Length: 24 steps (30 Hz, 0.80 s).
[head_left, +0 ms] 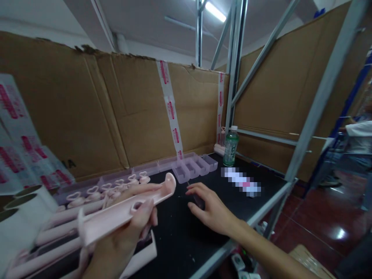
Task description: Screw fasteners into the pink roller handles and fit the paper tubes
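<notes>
A long pale pink plastic part with a curved raised end and a hole near its middle is in my left hand, tilted up to the right. The thumb presses beside the hole. Over the black tabletop, my right hand curls around a small dark object, perhaps a tool; its shape is mostly hidden. Several pink heart-topped pieces stand in a row behind my left hand. More long pink parts lie at the left, partly under my left forearm.
Clear divided trays line the cardboard wall. A green-labelled bottle stands at the back corner, near a blurred-out strip. White rolls sit far left. A metal rail edges the table. A person's sleeve shows far right.
</notes>
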### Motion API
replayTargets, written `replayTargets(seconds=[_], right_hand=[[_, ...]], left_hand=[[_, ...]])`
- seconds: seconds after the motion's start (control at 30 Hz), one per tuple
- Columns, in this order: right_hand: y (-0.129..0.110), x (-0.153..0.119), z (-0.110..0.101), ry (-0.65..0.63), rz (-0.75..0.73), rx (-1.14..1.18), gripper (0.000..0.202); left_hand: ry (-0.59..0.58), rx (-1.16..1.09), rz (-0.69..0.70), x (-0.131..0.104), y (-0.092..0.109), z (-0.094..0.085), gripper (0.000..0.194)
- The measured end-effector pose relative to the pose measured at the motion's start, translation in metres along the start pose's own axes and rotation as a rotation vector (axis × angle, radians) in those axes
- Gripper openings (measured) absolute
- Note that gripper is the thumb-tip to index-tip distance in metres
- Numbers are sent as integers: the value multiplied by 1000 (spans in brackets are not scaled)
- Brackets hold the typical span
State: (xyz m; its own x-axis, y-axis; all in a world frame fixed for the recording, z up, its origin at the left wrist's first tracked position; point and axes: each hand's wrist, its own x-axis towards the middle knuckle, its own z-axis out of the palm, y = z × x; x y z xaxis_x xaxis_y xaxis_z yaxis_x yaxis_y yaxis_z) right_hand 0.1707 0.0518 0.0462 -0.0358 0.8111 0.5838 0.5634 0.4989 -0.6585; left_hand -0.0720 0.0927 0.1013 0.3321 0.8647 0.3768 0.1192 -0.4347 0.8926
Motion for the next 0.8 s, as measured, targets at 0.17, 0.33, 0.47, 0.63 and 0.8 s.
replayTargets(seconds=[0.17, 0.33, 0.47, 0.63, 0.8], right_hand=[[7, -10, 8, -186, -11, -165, 38], [6, -11, 11, -247, -43, -276, 37], [7, -15, 13, -234, -62, -322, 38], [14, -21, 16, -166, -51, -398, 40], [31, -21, 15, -27, 73, -547, 32]], left_hand=[[-81, 147, 52, -5, 9, 0, 35], [-126, 184, 133, -9, 22, -1, 38], [-119, 209, 214, -16, 33, 2, 36], [-126, 178, 287, -23, 42, 6, 29], [-202, 88, 424, -24, 41, 6, 33]])
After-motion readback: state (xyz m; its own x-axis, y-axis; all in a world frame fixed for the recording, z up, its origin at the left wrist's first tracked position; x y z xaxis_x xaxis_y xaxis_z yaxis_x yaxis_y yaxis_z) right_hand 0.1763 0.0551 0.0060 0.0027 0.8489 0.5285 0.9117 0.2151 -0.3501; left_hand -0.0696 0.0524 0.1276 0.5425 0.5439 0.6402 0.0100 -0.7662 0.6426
